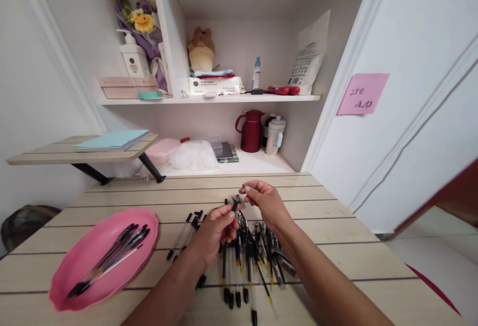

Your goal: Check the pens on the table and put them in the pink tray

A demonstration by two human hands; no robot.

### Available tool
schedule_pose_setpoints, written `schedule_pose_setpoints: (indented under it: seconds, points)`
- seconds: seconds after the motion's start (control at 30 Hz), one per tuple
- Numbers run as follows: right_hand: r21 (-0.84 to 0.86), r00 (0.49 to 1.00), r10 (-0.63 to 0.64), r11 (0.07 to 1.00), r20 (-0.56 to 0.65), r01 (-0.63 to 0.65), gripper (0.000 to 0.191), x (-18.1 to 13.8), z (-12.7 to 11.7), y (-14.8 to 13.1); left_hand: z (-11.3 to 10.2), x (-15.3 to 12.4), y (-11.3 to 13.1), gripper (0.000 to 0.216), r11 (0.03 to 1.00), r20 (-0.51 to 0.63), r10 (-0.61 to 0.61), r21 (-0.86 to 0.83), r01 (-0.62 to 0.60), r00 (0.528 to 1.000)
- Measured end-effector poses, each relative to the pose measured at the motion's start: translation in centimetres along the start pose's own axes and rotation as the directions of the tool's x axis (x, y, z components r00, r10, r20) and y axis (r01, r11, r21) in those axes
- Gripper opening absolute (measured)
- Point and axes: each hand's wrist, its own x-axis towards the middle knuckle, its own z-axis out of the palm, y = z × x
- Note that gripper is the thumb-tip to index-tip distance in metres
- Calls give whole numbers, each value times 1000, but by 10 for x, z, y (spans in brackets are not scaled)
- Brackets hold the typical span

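My left hand point(216, 231) is closed around a slim black pen part point(235, 206), whose end sticks up between thumb and forefinger; the rest is hidden in the fingers. Just above and to the right, my right hand point(266, 202) pinches a small silvery piece point(242, 190), perhaps a pen tip; it is too small to be sure. The two pieces are apart. Beneath both hands lies a loose pile of pen parts point(248, 251), with clear barrels, black caps and yellow-ended refills. More clear pen barrels point(181, 241) lie left of my left hand.
A pink oval tray point(95, 239) at the left holds several pens point(115, 251). Behind it stands a raised wooden stand point(56, 154) bearing blue paper point(114, 139). At the table's back are a plastic bag point(192, 156), a red jug point(252, 132) and a cup point(275, 137) in the shelf unit.
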Motion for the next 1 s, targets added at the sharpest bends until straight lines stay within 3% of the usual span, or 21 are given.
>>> schedule_pose_setpoints:
  seconds: [0.4, 0.67, 0.83, 1.0]
  points:
    - [-110, 998, 5, 994, 58, 1, 22, -6, 8, -4, -1, 0, -1, 33, 1000, 19, 10, 4, -10, 1000]
    - [-52, 963, 150, 989, 224, -142, 31, -9, 5, -7, 0, -3, 2, 33, 997, 28, 72, -7, -71, 997]
    - [-58, 977, 107, 994, 187, -98, 23, -9, 6, -3, 0, -2, 1, 29, 997, 22, 75, 5, -75, 997]
    - [-33, 968, 151, 989, 201, -147, 27, -9, 7, 1, 0, -1, 0, 31, 997, 8, 78, 11, -79, 997]
